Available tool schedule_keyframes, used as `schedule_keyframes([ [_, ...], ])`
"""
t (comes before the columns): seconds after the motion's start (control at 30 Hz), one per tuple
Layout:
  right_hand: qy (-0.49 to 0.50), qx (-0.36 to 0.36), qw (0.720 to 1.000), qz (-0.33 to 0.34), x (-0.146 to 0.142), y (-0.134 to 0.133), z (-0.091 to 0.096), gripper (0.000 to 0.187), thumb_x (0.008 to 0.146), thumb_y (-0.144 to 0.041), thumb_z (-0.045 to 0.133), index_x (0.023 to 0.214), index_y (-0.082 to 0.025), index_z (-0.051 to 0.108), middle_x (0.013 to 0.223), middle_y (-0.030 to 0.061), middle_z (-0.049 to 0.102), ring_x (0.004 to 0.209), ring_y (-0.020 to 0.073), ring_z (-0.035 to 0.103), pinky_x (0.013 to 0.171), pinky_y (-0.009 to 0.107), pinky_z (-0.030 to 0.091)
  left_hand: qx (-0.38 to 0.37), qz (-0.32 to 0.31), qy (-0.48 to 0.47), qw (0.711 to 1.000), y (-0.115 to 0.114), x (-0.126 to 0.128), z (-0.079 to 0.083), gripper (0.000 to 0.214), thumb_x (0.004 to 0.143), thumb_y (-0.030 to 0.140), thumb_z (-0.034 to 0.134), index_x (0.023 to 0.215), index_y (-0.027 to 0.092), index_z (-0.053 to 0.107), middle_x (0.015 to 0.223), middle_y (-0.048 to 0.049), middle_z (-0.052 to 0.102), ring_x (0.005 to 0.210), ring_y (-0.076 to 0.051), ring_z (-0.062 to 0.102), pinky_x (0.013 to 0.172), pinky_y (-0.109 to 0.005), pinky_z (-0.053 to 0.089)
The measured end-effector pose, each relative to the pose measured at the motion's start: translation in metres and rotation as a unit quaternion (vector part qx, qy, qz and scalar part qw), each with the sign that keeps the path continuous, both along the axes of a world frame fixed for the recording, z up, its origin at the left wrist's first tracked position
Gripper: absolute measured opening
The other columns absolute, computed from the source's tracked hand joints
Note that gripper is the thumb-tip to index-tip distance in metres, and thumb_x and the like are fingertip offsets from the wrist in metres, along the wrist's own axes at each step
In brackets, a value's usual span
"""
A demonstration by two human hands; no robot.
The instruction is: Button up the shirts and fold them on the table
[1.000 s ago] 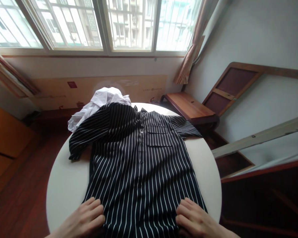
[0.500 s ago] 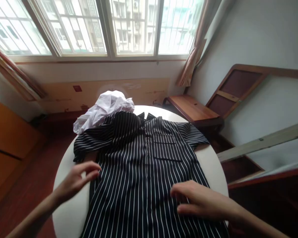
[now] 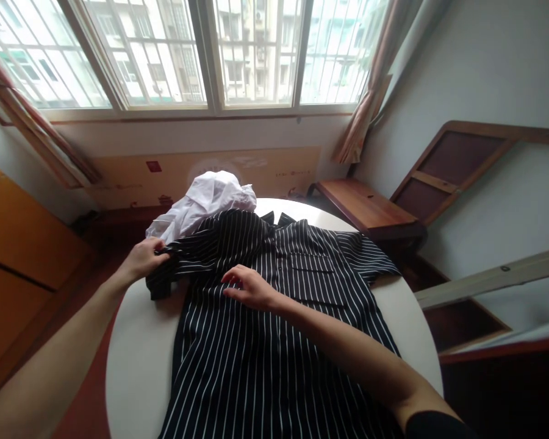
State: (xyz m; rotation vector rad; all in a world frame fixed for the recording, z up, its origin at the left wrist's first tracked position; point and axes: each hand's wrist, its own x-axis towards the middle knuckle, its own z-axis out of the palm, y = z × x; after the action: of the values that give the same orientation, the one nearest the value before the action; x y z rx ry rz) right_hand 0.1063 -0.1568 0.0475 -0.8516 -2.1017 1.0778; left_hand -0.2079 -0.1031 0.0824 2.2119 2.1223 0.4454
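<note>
A black short-sleeved shirt with white stripes lies front up, collar away from me, across a round white table. My left hand pinches the cuff of the sleeve on the left and lifts it a little. Over the chest of the shirt is my right hand, its fingers apart and slightly curled, with nothing in them. Whether it touches the fabric I cannot tell. Beyond the left sleeve sits a crumpled white cloth, partly covered by the shirt's shoulder.
Behind the table stands a low wooden bench. An orange cabinet is on the left, and a pale beam runs along the right. Barred windows with pink curtains fill the far wall.
My left hand has moved forward and closed on the left sleeve's cuff. My right hand has swung from the shirt's lower right to its upper left chest. The view has shifted slightly.
</note>
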Motion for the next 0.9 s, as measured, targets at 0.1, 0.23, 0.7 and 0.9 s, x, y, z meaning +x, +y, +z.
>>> schedule_keyframes([
  [0.1, 0.104, -0.171, 0.979, 0.028, -0.028, 0.003, -0.001, 0.029, 0.076, -0.038, 0.069, 0.095, -0.016, 0.064, 0.09, 0.0036, 0.062, 0.083, 0.0147, 0.058, 0.076, 0.03, 0.046, 0.05, 0.028, -0.026, 0.998, -0.005, 0.019, 0.033, 0.029, 0.072, 0.045, 0.051, 0.062, 0.019, 0.044, 0.058, 0.0016, 0.048, 0.057, -0.013, 0.047, 0.057, -0.025, 0.035],
  [0.23, 0.278, -0.377, 0.877, 0.108, -0.075, 0.001, 0.009, 0.049, 0.066, -0.041, 0.077, 0.105, -0.019, 0.06, 0.099, 0.0023, 0.062, 0.089, 0.0149, 0.059, 0.081, 0.029, 0.047, -0.035, -0.032, -0.209, 0.977, -0.011, 0.063, 0.06, 0.029, 0.067, 0.04, 0.061, 0.067, 0.018, 0.043, 0.064, 0.0023, 0.054, 0.049, -0.009, 0.044, 0.049, -0.023, 0.033],
  [0.7, 0.313, -0.44, 0.841, 0.042, -0.082, -0.008, 0.013, 0.058, 0.046, -0.016, 0.084, 0.096, -0.017, 0.054, 0.081, -0.0017, 0.06, 0.073, 0.0153, 0.06, 0.076, 0.036, 0.051, -0.105, -0.322, -0.029, 0.94, 0.022, 0.077, 0.048, 0.072, 0.058, 0.003, 0.041, 0.125, 0.027, 0.056, 0.131, -0.0025, 0.055, 0.115, -0.02, 0.05, 0.101, -0.037, 0.038],
  [0.9, 0.21, -0.33, 0.914, 0.11, -0.063, -0.003, 0.02, 0.055, 0.05, -0.023, 0.084, 0.096, -0.017, 0.056, 0.086, -0.0007, 0.058, 0.077, 0.0161, 0.058, 0.076, 0.035, 0.051, -0.141, -0.337, 0.157, 0.917, 0.046, 0.091, 0.05, 0.044, 0.07, 0.01, 0.051, 0.1, 0.034, 0.071, 0.1, -0.0031, 0.065, 0.094, -0.02, 0.054, 0.092, -0.035, 0.038],
])
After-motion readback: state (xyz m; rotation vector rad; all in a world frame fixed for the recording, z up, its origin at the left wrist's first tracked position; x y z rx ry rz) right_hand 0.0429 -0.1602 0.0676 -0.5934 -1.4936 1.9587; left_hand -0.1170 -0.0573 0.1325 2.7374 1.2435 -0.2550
